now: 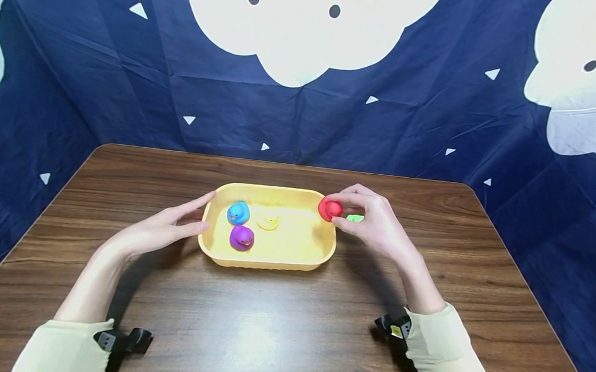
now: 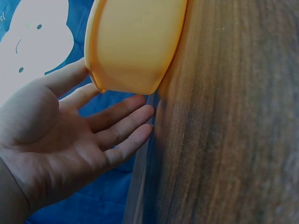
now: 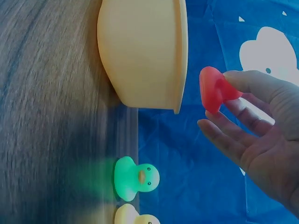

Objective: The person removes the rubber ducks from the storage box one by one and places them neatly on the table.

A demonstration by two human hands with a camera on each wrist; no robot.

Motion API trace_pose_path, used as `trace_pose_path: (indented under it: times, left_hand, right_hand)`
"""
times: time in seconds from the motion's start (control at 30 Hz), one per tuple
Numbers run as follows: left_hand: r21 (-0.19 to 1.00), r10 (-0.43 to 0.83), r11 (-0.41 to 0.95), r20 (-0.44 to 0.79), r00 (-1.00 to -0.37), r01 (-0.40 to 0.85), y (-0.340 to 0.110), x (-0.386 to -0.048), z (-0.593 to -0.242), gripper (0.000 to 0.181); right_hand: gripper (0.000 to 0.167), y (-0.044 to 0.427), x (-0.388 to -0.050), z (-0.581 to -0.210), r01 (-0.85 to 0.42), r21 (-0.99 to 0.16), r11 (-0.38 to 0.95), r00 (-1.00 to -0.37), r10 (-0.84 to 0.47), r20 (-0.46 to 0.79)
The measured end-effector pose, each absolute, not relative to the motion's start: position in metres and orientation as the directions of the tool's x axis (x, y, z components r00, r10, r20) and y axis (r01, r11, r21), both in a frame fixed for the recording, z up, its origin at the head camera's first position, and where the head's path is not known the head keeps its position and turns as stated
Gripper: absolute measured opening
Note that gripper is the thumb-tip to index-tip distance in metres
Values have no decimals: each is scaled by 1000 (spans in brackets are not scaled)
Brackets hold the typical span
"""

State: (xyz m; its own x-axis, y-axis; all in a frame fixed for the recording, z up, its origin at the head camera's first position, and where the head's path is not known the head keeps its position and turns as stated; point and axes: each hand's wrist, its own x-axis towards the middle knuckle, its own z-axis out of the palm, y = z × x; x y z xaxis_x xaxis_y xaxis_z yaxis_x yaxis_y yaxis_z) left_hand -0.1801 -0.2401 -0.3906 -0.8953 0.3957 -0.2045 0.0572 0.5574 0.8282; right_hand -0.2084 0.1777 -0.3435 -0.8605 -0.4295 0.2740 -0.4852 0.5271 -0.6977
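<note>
A yellow plastic basin (image 1: 266, 264) stands on the wooden table. Inside its left half are a blue rubber duck (image 1: 238, 213), a purple rubber duck (image 1: 242, 238) and a yellow rubber duck (image 1: 268, 222). My left hand (image 1: 162, 228) touches the basin's left end with nearly straight fingertips; in the left wrist view the other fingers hang relaxed below the rim. Between thumb and fingers, my right hand (image 1: 373, 217) pinches a red rubber duck (image 3: 212, 91), raised at the basin's right end.
Beside the basin's right end, a glowing green duck (image 3: 133, 178) sits on the table, mostly behind my right hand in the head view. A pale yellow duck (image 3: 128, 216) is next to it, partly cut off. A dark blue cloth (image 1: 302, 123) with white shapes hangs behind the table (image 1: 184, 322).
</note>
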Motion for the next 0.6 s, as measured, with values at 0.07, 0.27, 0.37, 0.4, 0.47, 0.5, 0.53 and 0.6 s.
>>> trace_pose_path:
  times: [0.07, 0.27, 0.37, 0.4, 0.47, 0.5, 0.53, 0.6]
  left_hand:
    - [829, 397, 557, -203, -895, 59, -240, -180, -391, 72]
    - [826, 395, 561, -203, -896, 60, -239, -180, -390, 72]
    - [825, 392, 563, -204, -897, 58, -239, -180, -390, 72]
    - [826, 393, 560, -205, -896, 57, -239, -179, -390, 72]
    - [828, 393, 559, -205, -896, 56, -239, -179, -391, 72]
    - [828, 394, 558, -204, -896, 56, -239, -179, -391, 72]
    - [828, 394, 557, -203, -896, 57, -239, -179, -391, 72]
    - [830, 396, 554, -202, -896, 57, -239, -179, -391, 72]
  right_hand:
    - [38, 181, -208, -343, -490, -682, 542, -861, -423, 282]
    - [37, 193, -208, -344, -489, -664, 565, -866, -406, 292]
    - [37, 197, -208, -345, -490, -664, 565, -867, -398, 301]
    - [37, 199, -209, -345, -489, -665, 565, -868, -393, 304]
    - [37, 201, -209, -346, -485, -671, 561, -871, -383, 309]
    - [37, 203, -209, -346, -482, -676, 558, -873, -376, 311]
    - [37, 204, -209, -347, -477, -682, 555, -876, -369, 312]
    - [37, 207, -208, -348, -467, -694, 549, -881, -356, 311]
